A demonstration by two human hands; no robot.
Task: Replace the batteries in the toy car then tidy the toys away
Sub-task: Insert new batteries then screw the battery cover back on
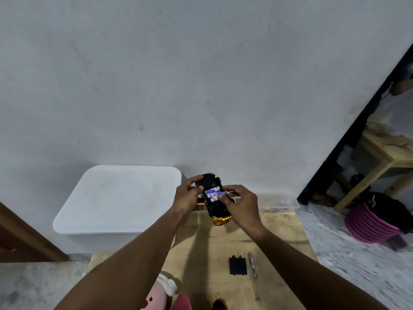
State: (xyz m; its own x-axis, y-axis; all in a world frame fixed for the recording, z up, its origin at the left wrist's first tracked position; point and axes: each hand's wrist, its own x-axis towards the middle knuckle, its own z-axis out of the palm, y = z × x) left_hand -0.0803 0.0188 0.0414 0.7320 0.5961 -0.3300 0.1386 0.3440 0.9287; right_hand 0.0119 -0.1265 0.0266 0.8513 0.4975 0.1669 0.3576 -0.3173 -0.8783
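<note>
Toy car (216, 209) upturned, left hand (186, 198) grip grasping its side, right hand (241, 204) grip pinching its batteries (212, 193)

Between your fingers (190, 181) the toy car (221, 220) is glossy gold, underside matt black; below them the surface (279, 233) is bare wood.

Open wooden board (223, 240) stretches from under the held toy car (220, 219) back toward 6 o'clock. A white lidded bin (118, 198) blocks 9 o'clock and the wall (201, 86) closes 12 o'clock. A black cover (238, 265) and a screwdriver (254, 274) lie just beside each other at 5 o'clock, a pink plush toy (156, 296) at 7 o'clock.
</note>
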